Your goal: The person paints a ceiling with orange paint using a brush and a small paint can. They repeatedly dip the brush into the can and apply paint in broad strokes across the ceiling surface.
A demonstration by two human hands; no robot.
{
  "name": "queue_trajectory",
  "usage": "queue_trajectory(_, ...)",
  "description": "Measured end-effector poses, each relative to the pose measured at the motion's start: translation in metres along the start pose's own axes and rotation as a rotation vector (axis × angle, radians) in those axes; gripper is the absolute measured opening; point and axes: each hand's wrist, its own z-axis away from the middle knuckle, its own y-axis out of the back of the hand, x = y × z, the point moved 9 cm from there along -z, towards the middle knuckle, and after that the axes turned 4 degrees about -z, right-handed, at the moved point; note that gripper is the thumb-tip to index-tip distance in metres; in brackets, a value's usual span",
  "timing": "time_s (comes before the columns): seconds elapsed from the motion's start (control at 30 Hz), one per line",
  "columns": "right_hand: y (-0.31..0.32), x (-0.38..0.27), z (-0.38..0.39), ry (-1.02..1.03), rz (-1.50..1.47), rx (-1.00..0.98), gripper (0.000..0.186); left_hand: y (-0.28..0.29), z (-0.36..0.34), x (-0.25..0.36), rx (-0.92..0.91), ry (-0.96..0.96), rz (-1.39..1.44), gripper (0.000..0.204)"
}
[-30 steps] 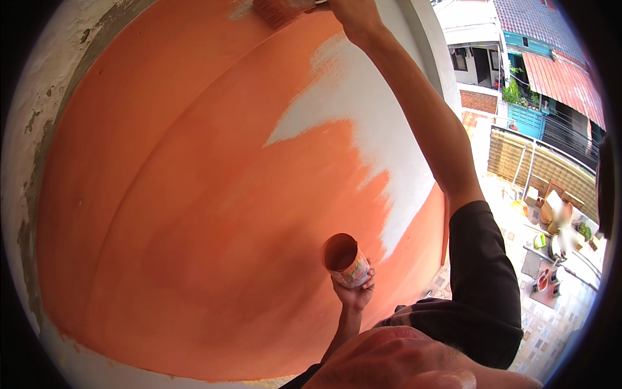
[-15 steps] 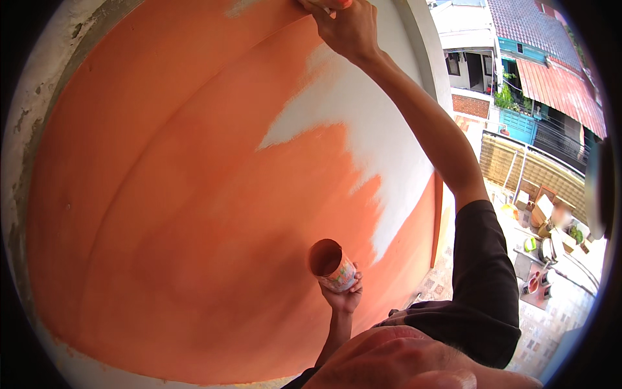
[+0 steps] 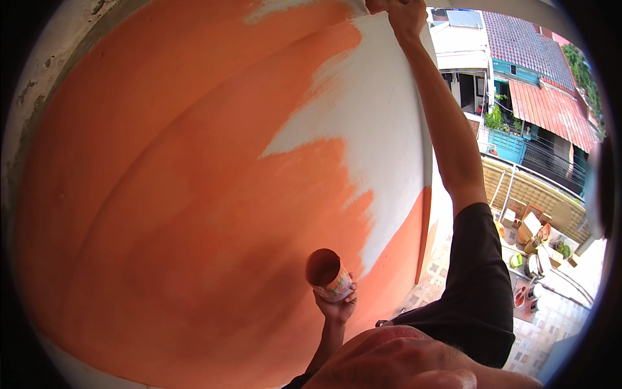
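My left hand (image 3: 337, 306) is wrapped round a paint-smeared can (image 3: 335, 285), held upright but slightly tilted in front of the wall, its dark open mouth facing up. High up, at the upper edge of the view, my right hand (image 3: 409, 18) is closed on a paintbrush (image 3: 376, 6) with orange paint on it; most of the brush is cut off by the edge. Orange paint (image 3: 162, 214) covers much of the wall. A pale grey-white patch (image 3: 382, 123) with ragged edges lies below and left of my right arm.
A grey border (image 3: 48, 68) runs along the wall's left side. To the right lies a tiled yard (image 3: 534, 337) with pots (image 3: 532, 298), boxes and a railing (image 3: 531, 170). Beyond stand houses with a red metal awning (image 3: 551, 110).
My right hand has moved right along the top of the wall, and orange now reaches further into the pale area there. My left hand still holds the can. The view has shifted slightly.
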Motion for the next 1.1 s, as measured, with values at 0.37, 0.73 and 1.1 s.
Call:
queue_trajectory(0.37, -0.057, -0.095, 0.064, 0.069, -0.748, -0.399, 0.023, -0.011, 0.003, 0.006, -0.05, 0.033, 0.044, 0.073)
queue_trajectory(0.73, 0.005, 0.022, 0.023, 0.041, -0.187, 0.107, 0.019, -0.003, 0.003, 0.008, -0.009, 0.004, 0.033, 0.076)
queue_trajectory(1.1, -0.044, -0.04, 0.083, -0.24, -0.746, -0.259, 0.025, -0.011, 0.007, 0.01, -0.044, -0.015, 0.06, 0.072)
